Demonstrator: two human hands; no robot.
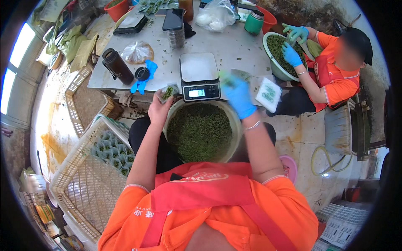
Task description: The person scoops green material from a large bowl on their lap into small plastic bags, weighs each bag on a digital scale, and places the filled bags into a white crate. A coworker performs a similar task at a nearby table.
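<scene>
My bare left hand (159,108) holds a small clear plastic bag (169,93) with green peppercorns in it, just left of the scale. A digital kitchen scale (199,67) stands at the table's near edge, its pan bare and its display lit at zero. My right hand (240,97), in a blue glove, is blurred beside the scale's right side; its fingertips look greenish, and whether they hold anything is unclear. Beyond it lies a flat clear bag (241,74). Between my knees, below the scale, rests a large round tub (236,125) of green peppercorns (201,135).
A plastic crate (91,188) with filled bags (113,150) is at my left. On the table (150,36) stand a black flask (117,66), a green jar (254,22) and a stack of printed bags (269,94). A co-worker (329,69) sits at right with another basin (276,67).
</scene>
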